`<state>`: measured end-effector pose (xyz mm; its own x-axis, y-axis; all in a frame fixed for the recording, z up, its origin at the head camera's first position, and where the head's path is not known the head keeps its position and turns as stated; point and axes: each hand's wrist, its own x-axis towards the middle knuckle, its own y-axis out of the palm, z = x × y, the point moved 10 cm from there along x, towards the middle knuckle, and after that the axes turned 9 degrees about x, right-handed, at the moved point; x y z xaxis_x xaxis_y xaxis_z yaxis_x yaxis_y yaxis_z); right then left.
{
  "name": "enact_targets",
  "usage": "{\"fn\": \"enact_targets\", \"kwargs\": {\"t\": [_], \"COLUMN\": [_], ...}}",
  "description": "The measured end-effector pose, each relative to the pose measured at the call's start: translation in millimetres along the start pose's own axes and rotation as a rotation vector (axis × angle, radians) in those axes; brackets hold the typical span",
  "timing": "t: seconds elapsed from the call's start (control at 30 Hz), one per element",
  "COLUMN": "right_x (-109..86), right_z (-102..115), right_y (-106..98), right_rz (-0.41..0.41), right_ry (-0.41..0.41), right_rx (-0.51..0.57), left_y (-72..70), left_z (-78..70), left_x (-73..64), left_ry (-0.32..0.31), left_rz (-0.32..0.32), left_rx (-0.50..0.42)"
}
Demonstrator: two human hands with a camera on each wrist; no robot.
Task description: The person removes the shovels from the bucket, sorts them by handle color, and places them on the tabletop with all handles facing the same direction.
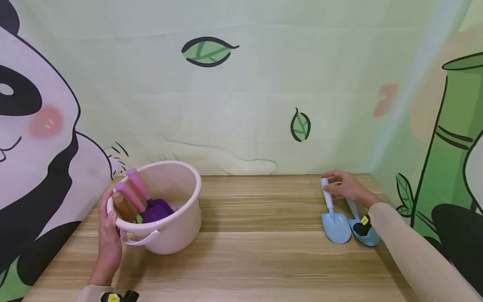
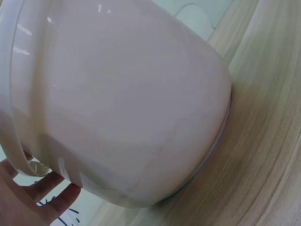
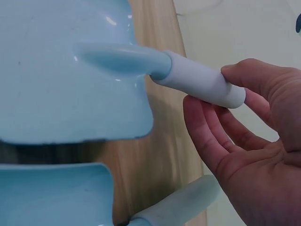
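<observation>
A pale pink bucket (image 1: pixel 177 235) stands at the left of the table, with my left hand (image 1: pixel 109 235) gripping its rim on the near left side. Inside lean two toy shovels with pink handles (image 1: pixel 130 196) and purple blades (image 1: pixel 156 211), beside a brown handle (image 1: pixel 124 207). At the right, my right hand (image 1: pixel 345 188) pinches the whitish handle (image 3: pixel 197 80) of a light blue toy shovel (image 1: pixel 336 227) between thumb and fingers. A second blue shovel (image 1: pixel 367 237) lies just right of it, partly covered by the right wrist's camera.
The wooden table (image 1: pixel 256 251) meets a pale green printed backdrop (image 1: pixel 264 84) at its back edge. The bucket's white carrying handle (image 1: pixel 141 241) hangs down its near side. Wood surface stretches between the bucket and the blue shovels.
</observation>
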<state>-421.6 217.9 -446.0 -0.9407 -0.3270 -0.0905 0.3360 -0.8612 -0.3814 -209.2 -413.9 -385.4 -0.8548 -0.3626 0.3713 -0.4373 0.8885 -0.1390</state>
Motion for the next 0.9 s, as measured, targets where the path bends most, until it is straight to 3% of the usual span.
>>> {"fn": "enact_targets", "kwargs": {"t": [0.5, 0.9], "right_x": [-0.7, -1.7], "right_z": [-5.4, -6.1], "right_y": [4.2, 9.3], "right_rz": [0.013, 0.059], "right_ry": [0.02, -0.01], "right_rx": [-0.119, -0.101], "left_y": [0.5, -1.4], "left_z": [-0.8, 2.2], "left_x": [0.1, -0.8], "left_ry": [-0.004, -0.022], "left_rz": [0.002, -0.012], "left_rx": [-0.001, -0.002]}}
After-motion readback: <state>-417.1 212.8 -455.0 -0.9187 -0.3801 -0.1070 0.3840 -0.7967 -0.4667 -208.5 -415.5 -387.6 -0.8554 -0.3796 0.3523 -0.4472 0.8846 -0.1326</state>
